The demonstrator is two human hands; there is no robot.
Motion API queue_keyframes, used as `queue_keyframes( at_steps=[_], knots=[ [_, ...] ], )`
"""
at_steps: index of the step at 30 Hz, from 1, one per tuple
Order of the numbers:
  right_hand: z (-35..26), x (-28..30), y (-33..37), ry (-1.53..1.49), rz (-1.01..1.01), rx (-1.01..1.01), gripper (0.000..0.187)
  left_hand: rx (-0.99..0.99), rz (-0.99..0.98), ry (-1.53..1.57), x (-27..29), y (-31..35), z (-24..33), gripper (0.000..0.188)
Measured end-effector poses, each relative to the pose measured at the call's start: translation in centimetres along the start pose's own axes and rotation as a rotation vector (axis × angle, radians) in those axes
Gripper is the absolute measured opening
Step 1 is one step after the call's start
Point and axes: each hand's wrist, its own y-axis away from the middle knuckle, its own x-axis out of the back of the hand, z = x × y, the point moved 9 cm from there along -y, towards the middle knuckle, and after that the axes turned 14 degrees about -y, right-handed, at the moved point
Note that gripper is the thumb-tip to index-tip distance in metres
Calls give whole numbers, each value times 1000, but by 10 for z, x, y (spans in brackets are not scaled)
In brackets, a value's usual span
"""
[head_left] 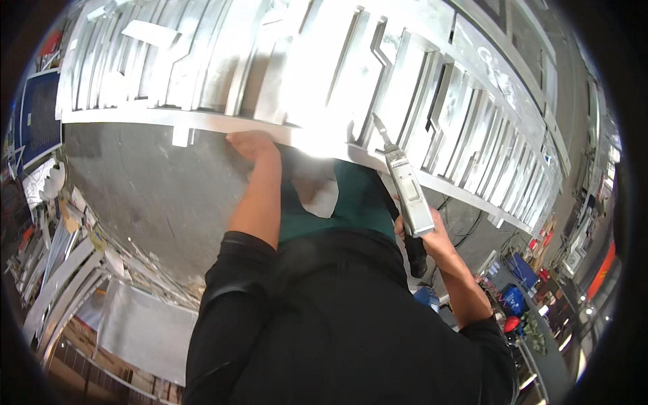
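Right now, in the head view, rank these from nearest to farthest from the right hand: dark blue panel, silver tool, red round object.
1. Silver tool: held in the right hand.
2. Red round object: lower right.
3. Dark blue panel: far left.

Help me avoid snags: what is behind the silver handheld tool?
The metal rail shows on either side of the silver handheld tool in the right hand; the stretch behind is hidden.

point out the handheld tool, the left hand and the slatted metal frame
handheld tool (409, 193): head view, middle of its grey body
left hand (252, 144): head view, back of the hand
slatted metal frame (210, 121): head view, on its near rail
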Motion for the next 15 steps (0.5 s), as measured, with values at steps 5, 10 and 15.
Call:
queue_keyframes(
  at_steps=[5,10,15],
  knots=[
    [44,-25,30,126,253,199,35,-233,-1156,-565,33,-54,-63,47],
    [98,-54,30,63,438,218,28,-193,-646,-513,319,-241,-130,45],
    [102,-87,-9,180,455,248,38,212,-317,-151,591,-363,-192,48]
  ],
)
